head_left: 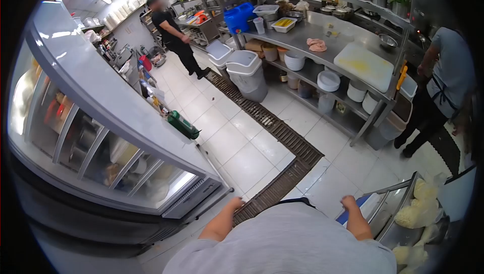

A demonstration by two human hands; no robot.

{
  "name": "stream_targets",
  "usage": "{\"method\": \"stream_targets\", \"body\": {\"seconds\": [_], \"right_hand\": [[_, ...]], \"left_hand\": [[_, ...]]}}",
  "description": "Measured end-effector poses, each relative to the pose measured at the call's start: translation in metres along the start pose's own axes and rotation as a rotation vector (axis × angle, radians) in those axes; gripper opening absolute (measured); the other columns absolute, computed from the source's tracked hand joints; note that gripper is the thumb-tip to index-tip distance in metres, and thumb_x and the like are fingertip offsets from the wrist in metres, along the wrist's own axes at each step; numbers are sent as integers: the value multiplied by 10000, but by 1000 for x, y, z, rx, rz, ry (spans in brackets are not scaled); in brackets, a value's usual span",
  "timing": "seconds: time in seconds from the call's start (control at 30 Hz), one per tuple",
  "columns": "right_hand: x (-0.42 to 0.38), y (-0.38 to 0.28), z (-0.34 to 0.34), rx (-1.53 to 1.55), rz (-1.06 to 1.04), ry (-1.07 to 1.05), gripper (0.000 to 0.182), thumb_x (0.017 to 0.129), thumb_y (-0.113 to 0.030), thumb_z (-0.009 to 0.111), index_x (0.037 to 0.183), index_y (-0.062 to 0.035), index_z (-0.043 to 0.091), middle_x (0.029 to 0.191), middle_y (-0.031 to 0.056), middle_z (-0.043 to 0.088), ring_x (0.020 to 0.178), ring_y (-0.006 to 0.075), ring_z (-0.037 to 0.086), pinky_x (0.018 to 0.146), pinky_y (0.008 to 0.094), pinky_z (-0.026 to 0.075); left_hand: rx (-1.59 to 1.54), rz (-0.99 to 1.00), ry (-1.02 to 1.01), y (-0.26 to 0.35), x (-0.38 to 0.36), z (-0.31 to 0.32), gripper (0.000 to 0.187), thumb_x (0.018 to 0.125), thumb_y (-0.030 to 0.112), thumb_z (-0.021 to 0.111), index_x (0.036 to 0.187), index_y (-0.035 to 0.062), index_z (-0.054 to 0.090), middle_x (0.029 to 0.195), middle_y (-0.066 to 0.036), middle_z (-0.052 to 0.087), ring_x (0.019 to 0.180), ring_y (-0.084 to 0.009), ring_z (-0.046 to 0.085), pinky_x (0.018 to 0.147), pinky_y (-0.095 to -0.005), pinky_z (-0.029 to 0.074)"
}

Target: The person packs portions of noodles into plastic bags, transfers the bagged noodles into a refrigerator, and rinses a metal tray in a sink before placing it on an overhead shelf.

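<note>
My left hand (pixel 236 203) hangs at my side over the floor drain, close to the lower corner of the glass-door display fridge (pixel 196 188). Its fingers look curled in, and no object shows in it. Out to the other side, my right hand (pixel 348 202) is closed, also with nothing visible in it. Beside that forearm stands a steel counter (pixel 385 223) bearing plastic bags of pale food (pixel 421 208). Both hands appear small, so finger detail is limited.
A slatted drain grate (pixel 262 117) crosses the white tiled floor. A steel worktable (pixel 302 42) carries a cutting board (pixel 364 66) and a blue container (pixel 239 18). Lidded bins (pixel 246 75) stand alongside. One person (pixel 174 34) stands ahead, another person (pixel 446 72) at right.
</note>
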State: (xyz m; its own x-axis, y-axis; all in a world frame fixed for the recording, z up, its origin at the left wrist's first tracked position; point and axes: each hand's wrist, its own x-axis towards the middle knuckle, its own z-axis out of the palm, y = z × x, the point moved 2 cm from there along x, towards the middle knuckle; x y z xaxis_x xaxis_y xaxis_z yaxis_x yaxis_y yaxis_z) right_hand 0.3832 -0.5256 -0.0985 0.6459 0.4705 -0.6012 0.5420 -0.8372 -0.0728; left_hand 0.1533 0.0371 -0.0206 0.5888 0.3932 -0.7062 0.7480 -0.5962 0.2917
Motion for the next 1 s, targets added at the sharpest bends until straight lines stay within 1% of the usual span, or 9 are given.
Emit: {"method": "stream_targets", "body": {"seconds": [0.13,0.23,0.37,0.43,0.5,0.7,0.77,0.87,1.0], "right_hand": [[50,13,-66,778,316,196,246,684,-233,628,873,-79,658,921,132,648,877,276,612,787,363,486],[55,19,-99,588,123,296,279,724,-147,629,983,-45,618,743,118,642,574,209,609,546,341,501],[60,32,-75,234,137,-255,239,704,-153,621,924,-66,658,879,109,663,757,254,642,713,352,503],[41,37,-60,440,190,-336,216,743,-183,602,908,-65,675,862,102,668,674,232,650,690,355,505],[30,43,-44,451,155,-320,267,806,-260,602,816,1,657,731,125,653,595,235,633,511,392,518],[11,69,-18,381,287,-357,271,796,-264,615,779,5,648,671,120,632,557,223,615,495,354,510],[18,72,-11,383,207,-313,251,788,-258,624,771,-8,646,666,110,626,546,215,610,494,352,508],[24,70,-20,455,172,-277,190,782,-220,627,806,-32,643,672,101,620,542,204,610,497,349,510],[12,53,-47,690,329,-181,160,775,-148,620,912,-66,631,703,96,623,563,199,625,504,348,519]], "left_hand": [[181,-30,1,-31,14,36,506,788,404,570,1175,78,576,1159,-150,581,1073,-298,552,896,-384,443],[396,266,-146,-55,31,86,334,835,361,508,1093,192,636,1064,-123,622,961,-307,596,821,-394,477],[275,663,-153,-61,-6,123,283,809,297,504,1027,207,659,1008,-109,641,915,-310,610,782,-393,494],[318,524,-221,-58,-18,127,278,806,290,506,1017,200,663,1003,-111,642,915,-310,610,782,-393,494],[389,417,-243,-50,-21,119,274,803,283,508,1007,193,666,997,-112,643,914,-310,610,781,-394,495],[563,331,-16,-21,11,105,247,793,253,526,949,149,685,957,-127,651,922,-319,606,793,-384,486],[-21,92,-6,-2,16,94,321,796,281,593,1042,82,650,992,-120,653,968,-272,602,781,-383,485],[-344,-164,16,25,16,90,386,754,298,653,1048,47,645,1017,-144,649,982,-275,600,820,-356,469],[-168,-38,85,41,8,88,453,729,312,677,1074,22,629,1050,-163,637,986,-270,600,841,-332,457]]}}
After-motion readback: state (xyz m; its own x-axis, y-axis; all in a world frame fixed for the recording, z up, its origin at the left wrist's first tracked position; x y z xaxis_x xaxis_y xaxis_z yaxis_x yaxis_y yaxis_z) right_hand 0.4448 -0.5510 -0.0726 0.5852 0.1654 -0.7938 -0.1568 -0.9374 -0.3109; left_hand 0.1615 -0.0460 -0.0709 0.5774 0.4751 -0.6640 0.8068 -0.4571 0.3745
